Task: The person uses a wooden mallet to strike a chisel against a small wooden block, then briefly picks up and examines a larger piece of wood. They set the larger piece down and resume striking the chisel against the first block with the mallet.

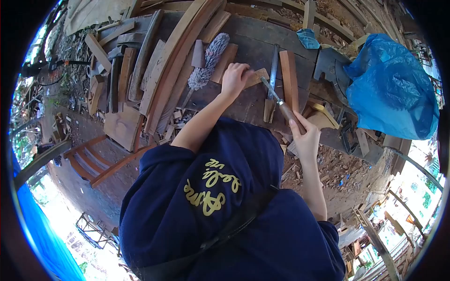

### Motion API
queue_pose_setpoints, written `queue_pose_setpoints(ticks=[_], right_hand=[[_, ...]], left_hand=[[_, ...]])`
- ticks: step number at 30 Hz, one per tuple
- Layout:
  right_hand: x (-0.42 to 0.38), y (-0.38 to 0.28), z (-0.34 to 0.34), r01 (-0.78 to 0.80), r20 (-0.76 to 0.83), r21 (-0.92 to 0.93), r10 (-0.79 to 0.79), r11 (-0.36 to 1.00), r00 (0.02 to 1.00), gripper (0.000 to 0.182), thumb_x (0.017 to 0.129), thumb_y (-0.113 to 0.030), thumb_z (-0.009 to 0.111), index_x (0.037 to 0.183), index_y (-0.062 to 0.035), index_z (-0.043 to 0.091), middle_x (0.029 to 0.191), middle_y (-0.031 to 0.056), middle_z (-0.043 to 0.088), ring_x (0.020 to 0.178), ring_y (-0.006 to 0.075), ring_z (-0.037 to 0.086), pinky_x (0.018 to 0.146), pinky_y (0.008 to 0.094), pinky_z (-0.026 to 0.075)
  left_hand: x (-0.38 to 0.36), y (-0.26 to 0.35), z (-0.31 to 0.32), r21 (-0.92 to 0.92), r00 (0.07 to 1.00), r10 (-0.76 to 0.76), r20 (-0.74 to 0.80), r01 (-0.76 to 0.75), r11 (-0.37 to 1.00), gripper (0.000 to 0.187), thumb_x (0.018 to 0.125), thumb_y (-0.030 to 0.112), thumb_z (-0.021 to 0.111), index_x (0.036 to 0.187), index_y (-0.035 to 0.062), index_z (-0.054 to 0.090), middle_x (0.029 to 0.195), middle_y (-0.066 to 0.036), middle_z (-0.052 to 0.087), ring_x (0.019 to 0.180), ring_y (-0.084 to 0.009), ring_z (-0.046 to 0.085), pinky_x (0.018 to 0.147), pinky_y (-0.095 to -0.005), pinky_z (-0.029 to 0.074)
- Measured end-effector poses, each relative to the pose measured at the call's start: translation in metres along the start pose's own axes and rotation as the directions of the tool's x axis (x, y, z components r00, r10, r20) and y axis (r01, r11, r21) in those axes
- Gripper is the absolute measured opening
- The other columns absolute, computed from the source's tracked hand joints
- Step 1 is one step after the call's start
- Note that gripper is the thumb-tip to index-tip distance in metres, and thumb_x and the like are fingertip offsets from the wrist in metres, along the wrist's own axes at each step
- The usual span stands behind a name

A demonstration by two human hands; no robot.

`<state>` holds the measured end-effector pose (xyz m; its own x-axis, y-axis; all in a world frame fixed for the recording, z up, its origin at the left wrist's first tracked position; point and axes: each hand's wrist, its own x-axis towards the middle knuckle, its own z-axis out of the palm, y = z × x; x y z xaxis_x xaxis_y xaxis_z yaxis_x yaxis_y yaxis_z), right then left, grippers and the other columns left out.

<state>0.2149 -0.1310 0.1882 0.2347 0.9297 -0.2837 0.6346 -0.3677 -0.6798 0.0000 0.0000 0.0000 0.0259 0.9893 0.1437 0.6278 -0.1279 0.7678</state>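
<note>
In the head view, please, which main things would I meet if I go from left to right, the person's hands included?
Slatted wooden frame, left hand, hand tool's metal blade, right hand, blue plastic bag.

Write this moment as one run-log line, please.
left hand: at small wood piece; right hand: holding wooden-handled tool; blade tip: at piece, contact unclear; nearby: fluffy duster, blue plastic
</note>
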Motion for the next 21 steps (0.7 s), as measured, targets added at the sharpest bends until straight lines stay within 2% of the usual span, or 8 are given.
queue_pose_setpoints(ticks=[3, 6, 9, 12, 16, 18, 19, 21], right_hand=[[0.000, 0.004, -0.002, 0.031, -0.018, 0.025, -0.031, 0.999, 0.999, 0.032, 0.087, -0.017, 0.070, 0.115, -0.0016, 0.070, 0.096, 0.0245, 0.071, 0.087, 0.0280, 0.072, 0.080, 0.0339, 0.053], [-0.004, 0.004, 0.001, -0.021, -0.010, 0.020, 0.021, 1.000, 1.000, 0.032, 0.087, -0.017, 0.070, 0.115, -0.0017, 0.070, 0.096, 0.0240, 0.071, 0.087, 0.0280, 0.072, 0.080, 0.0344, 0.053], [-0.007, 0.010, 0.006, 0.046, -0.044, 0.007, -0.046, 0.999, 0.998, 0.034, 0.088, -0.020, 0.069, 0.117, -0.0032, 0.069, 0.096, 0.0246, 0.071, 0.088, 0.0324, 0.071, 0.080, 0.0358, 0.053], [-0.009, 0.020, 0.012, 0.016, 0.013, -0.221, -0.014, 0.975, 1.000, 0.047, 0.085, -0.034, 0.069, 0.122, -0.0056, 0.065, 0.097, 0.0252, 0.069, 0.092, 0.0413, 0.067, 0.082, 0.0441, 0.052], [-0.013, 0.030, 0.019, -0.076, 0.088, -0.206, 0.096, 0.976, 0.991, 0.045, 0.082, -0.036, 0.072, 0.111, -0.0012, 0.067, 0.093, 0.0244, 0.069, 0.092, 0.0413, 0.067, 0.079, 0.0444, 0.052], [-0.014, 0.041, 0.023, -0.050, 0.039, -0.197, 0.059, 0.979, 0.998, 0.045, 0.082, -0.036, 0.073, 0.109, 0.0002, 0.067, 0.090, 0.0238, 0.069, 0.088, 0.0402, 0.068, 0.077, 0.0429, 0.052], [-0.015, 0.043, 0.024, -0.031, -0.014, -0.184, 0.029, 0.982, 0.999, 0.045, 0.081, -0.035, 0.074, 0.107, 0.0016, 0.067, 0.086, 0.0231, 0.069, 0.084, 0.0391, 0.068, 0.075, 0.0415, 0.052], [-0.016, 0.024, 0.017, -0.050, -0.002, -0.167, 0.050, 0.985, 0.999, 0.043, 0.082, -0.033, 0.074, 0.105, 0.0029, 0.067, 0.083, 0.0216, 0.068, 0.079, 0.0362, 0.068, 0.073, 0.0401, 0.051]], left_hand=[[-0.001, 0.004, 0.010, 0.026, 0.985, 0.164, 0.049, -0.165, 0.986, 0.016, 0.084, 0.018, 0.067, 0.087, 0.0026, 0.071, 0.090, -0.011, 0.069, 0.090, -0.0311, 0.063, 0.079, -0.0406, 0.049], [0.004, -0.002, 0.016, -0.283, 0.942, -0.334, 0.021, 0.326, 0.902, 0.020, 0.084, 0.015, 0.067, 0.074, -0.0021, 0.068, 0.075, -0.018, 0.065, 0.078, -0.0311, 0.065, 0.070, -0.0402, 0.050], [0.006, -0.006, 0.010, -0.129, 0.976, -0.217, -0.031, 0.211, 0.969, 0.016, 0.084, 0.014, 0.068, 0.079, -0.0016, 0.069, 0.075, -0.016, 0.066, 0.076, -0.0286, 0.066, 0.068, -0.0363, 0.051], [-0.001, -0.003, 0.002, -0.302, 0.991, -0.105, -0.084, 0.075, 0.950, 0.014, 0.084, 0.014, 0.070, 0.084, 0.0001, 0.071, 0.078, -0.012, 0.067, 0.072, -0.0268, 0.066, 0.067, -0.0343, 0.052], [-0.024, 0.012, -0.036, -0.240, 0.996, -0.087, 0.008, 0.087, 0.967, 0.010, 0.087, 0.012, 0.068, 0.089, 0.0019, 0.072, 0.090, -0.010, 0.069, 0.079, -0.0191, 0.067, 0.069, -0.0308, 0.052], [-0.039, 0.040, -0.074, -0.376, 0.855, -0.083, 0.512, 0.310, 0.873, 0.010, 0.088, 0.010, 0.067, 0.088, 0.0009, 0.071, 0.089, -0.009, 0.070, 0.082, -0.0170, 0.067, 0.074, -0.0296, 0.052], [-0.050, 0.052, -0.090, -0.502, 0.749, 0.114, 0.653, 0.314, 0.806, 0.010, 0.089, 0.010, 0.067, 0.088, 0.0008, 0.071, 0.090, -0.008, 0.070, 0.084, -0.0167, 0.067, 0.076, -0.0298, 0.052], [-0.084, 0.075, -0.112, -0.671, 0.493, 0.474, 0.730, 0.385, 0.634, 0.013, 0.089, 0.014, 0.071, 0.090, 0.0012, 0.072, 0.093, -0.008, 0.072, 0.089, -0.0192, 0.067, 0.082, -0.0320, 0.052]])
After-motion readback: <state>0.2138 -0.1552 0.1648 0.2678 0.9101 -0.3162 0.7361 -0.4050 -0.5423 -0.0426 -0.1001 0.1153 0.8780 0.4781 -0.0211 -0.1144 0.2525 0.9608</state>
